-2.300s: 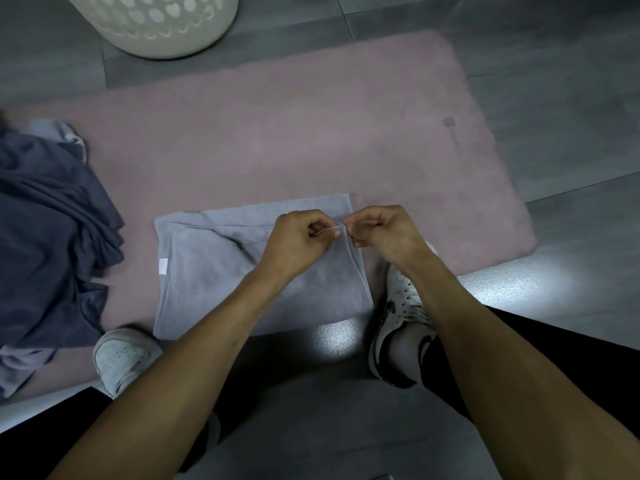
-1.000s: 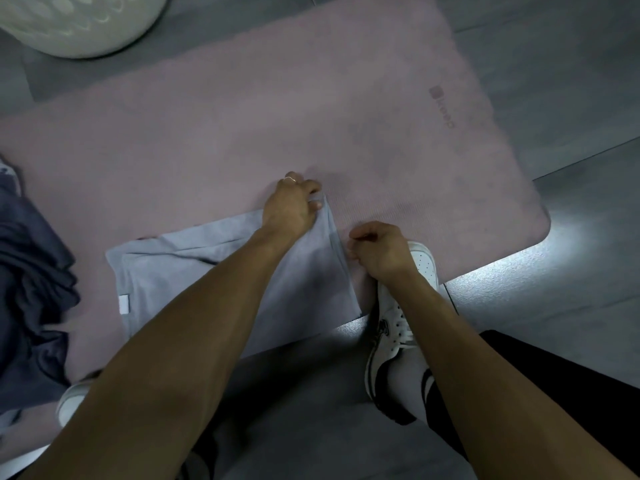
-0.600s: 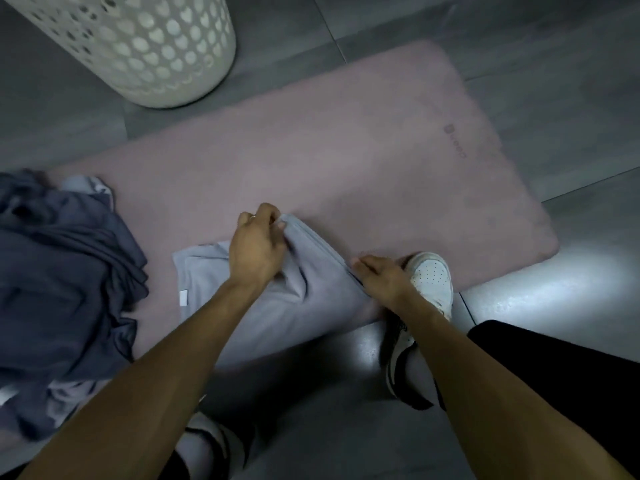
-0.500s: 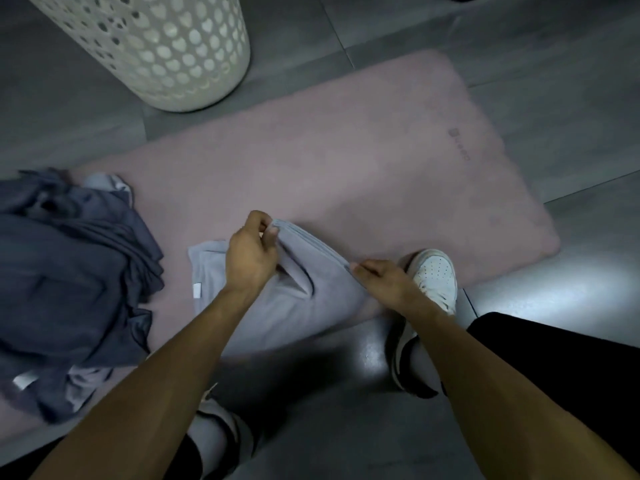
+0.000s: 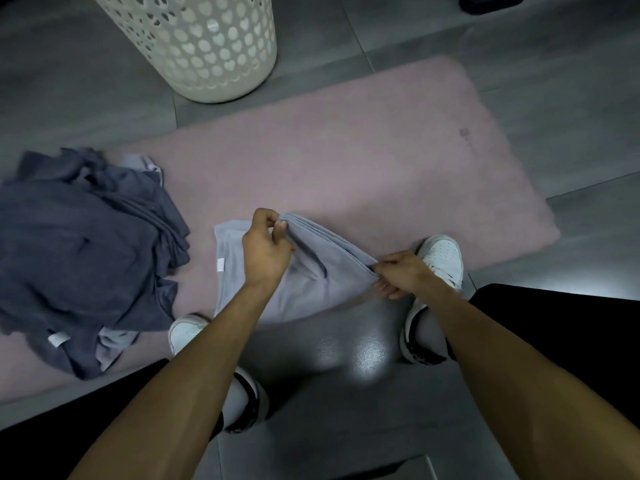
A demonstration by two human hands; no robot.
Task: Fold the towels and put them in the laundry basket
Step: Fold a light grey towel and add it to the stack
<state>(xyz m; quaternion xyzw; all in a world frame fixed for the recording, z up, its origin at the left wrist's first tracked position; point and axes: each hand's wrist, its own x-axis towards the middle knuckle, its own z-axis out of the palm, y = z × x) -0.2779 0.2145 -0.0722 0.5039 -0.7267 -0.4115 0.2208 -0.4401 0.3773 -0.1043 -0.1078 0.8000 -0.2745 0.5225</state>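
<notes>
— Item, left hand (image 5: 265, 251)?
— Mine, arm reaching forward, fingers pinching the far corner of the light grey towel (image 5: 311, 282), lifted off the pink mat (image 5: 346, 161).
— Right hand (image 5: 400, 273)?
— Arm lower, fingers curled round the towel's near right corner, beside my white shoe (image 5: 441, 259).
— Towel's place?
— Partly folded, on the mat's near edge.
— Other stock?
— Dark towel heap (image 5: 79, 251) at left; white laundry basket (image 5: 204, 43) beyond the mat.
</notes>
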